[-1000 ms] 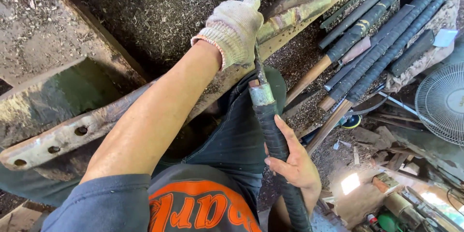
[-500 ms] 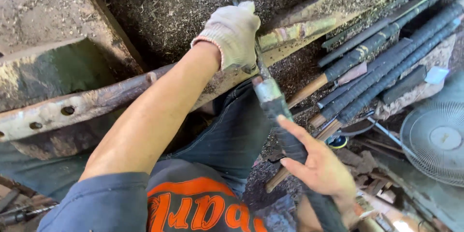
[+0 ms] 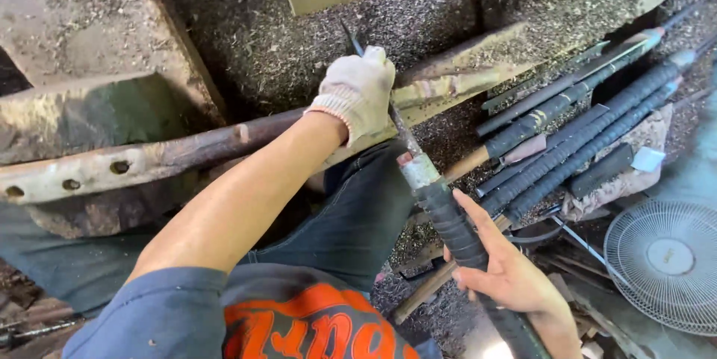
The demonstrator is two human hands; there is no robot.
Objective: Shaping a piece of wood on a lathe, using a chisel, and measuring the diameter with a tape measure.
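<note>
Here, both hands, gloved left hand, bare right hand, on wrapped tool

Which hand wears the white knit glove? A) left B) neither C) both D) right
A: the left hand wears the white knit glove and grips the thin metal blade, while the right hand is bare on the black-wrapped tool handle.
</note>
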